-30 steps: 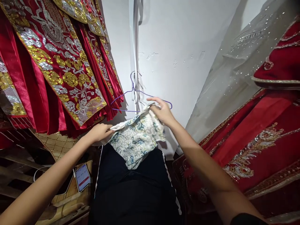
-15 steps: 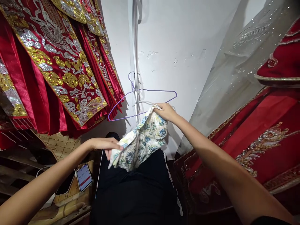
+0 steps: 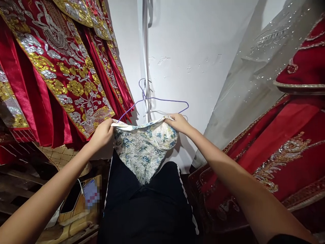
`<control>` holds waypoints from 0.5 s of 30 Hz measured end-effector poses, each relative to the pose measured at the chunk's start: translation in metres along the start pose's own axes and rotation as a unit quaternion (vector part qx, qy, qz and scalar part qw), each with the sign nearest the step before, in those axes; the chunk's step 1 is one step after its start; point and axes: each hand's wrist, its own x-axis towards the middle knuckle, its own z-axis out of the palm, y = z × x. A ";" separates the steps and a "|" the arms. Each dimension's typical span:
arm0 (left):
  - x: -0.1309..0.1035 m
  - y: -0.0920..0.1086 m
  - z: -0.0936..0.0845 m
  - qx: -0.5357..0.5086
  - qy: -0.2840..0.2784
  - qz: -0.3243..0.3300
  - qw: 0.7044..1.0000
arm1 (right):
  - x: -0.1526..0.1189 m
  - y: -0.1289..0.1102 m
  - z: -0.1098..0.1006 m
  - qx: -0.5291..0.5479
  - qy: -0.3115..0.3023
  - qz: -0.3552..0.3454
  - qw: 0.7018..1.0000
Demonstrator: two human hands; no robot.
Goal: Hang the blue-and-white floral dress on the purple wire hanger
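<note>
A white garment [image 3: 142, 149] with a blue, green and yellow floral print is stretched between my two hands, its lower end hanging down over my lap. My left hand [image 3: 103, 133] pinches its upper left corner, and my right hand [image 3: 179, 122] grips the upper right part of the same edge. The exact kind of garment cannot be made out. Just behind that edge hangs a purple hanger [image 3: 166, 99]; the cloth hides its lower bar. The hanger's hook is at a narrow white upright [image 3: 146, 44] against the wall.
Red costumes [image 3: 76, 78] with gold and silver embroidery hang at the left. Red beaded clothing [image 3: 274, 145] and a sheer sparkly white fabric [image 3: 243, 78] are on the right. A phone [image 3: 91, 192] lies on a wooden surface [image 3: 68, 215] at the lower left.
My left hand has moved up and taken hold of the garment's upper left corner. The bunched cloth is now spread wide, covering the hanger's lower bar. My right hand has barely moved.
</note>
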 end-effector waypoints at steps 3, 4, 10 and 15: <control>0.011 0.015 -0.007 -0.049 0.043 0.023 0.998 | -0.003 -0.005 0.005 0.051 -0.011 -0.005 0.999; 0.019 0.019 -0.008 -0.071 0.049 0.027 0.996 | -0.005 -0.008 0.008 0.079 -0.019 -0.006 0.997; 0.078 0.026 0.006 -0.165 0.050 0.041 0.984 | -0.025 -0.026 0.023 0.173 -0.035 -0.050 0.983; 0.092 0.013 0.008 -0.149 -0.016 0.044 0.988 | -0.033 -0.015 -0.005 0.118 0.150 -0.042 0.981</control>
